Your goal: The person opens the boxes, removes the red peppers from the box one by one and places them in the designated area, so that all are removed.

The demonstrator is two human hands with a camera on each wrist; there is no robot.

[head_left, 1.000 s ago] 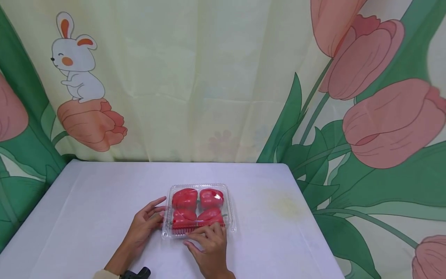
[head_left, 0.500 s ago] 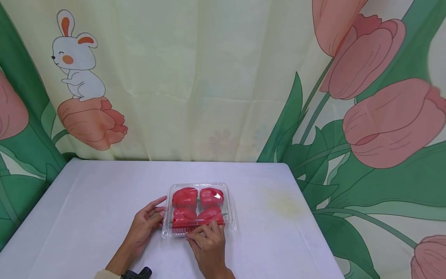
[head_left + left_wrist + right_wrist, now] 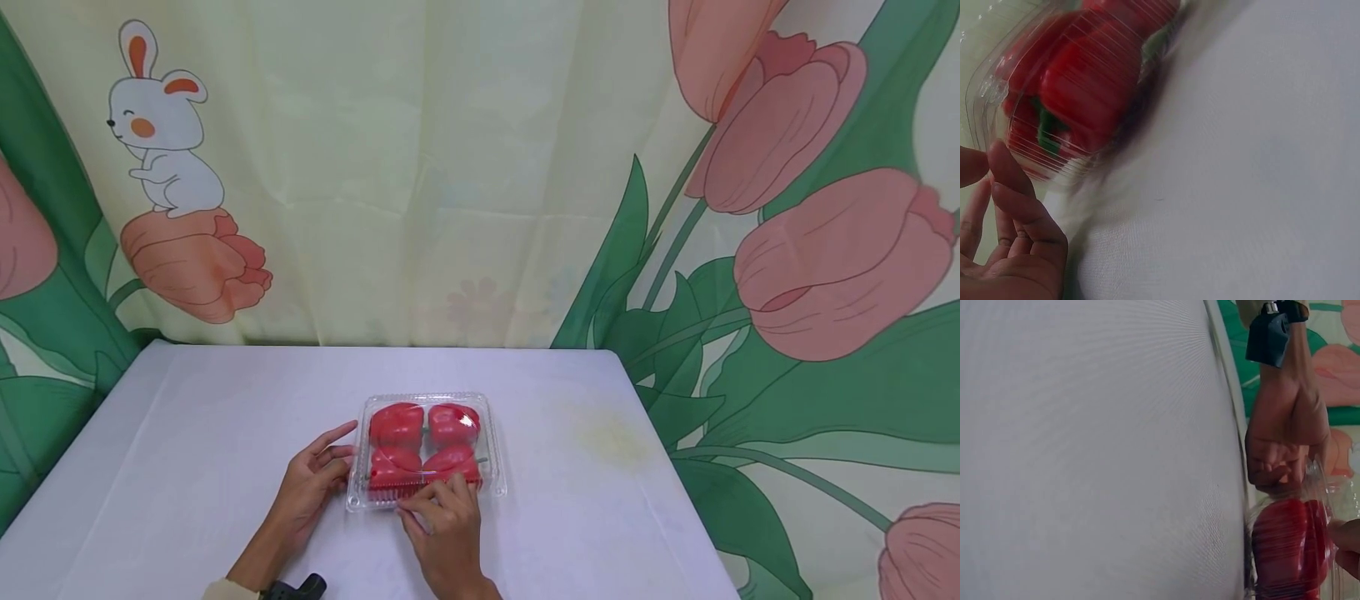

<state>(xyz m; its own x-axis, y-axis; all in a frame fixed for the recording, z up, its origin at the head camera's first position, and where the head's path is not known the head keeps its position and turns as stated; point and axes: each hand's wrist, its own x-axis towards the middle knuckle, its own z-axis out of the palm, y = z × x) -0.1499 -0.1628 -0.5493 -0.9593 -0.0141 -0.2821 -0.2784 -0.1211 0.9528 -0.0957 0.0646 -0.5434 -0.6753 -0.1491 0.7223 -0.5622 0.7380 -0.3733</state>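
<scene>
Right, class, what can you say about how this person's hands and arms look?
Both the left hand and right hand are ungloved. On the left wrist sits a boxy black device, below a cream sleeve. No right sleeve shows.

The head view looks forward and down across the white cloth-covered table (image 3: 225, 450) toward the cream curtain (image 3: 487, 167). All views share the clear rectangular plastic box (image 3: 495, 450); both tilted wrist views look from low and near, the right also facing the left hand (image 3: 1288, 434).
</scene>
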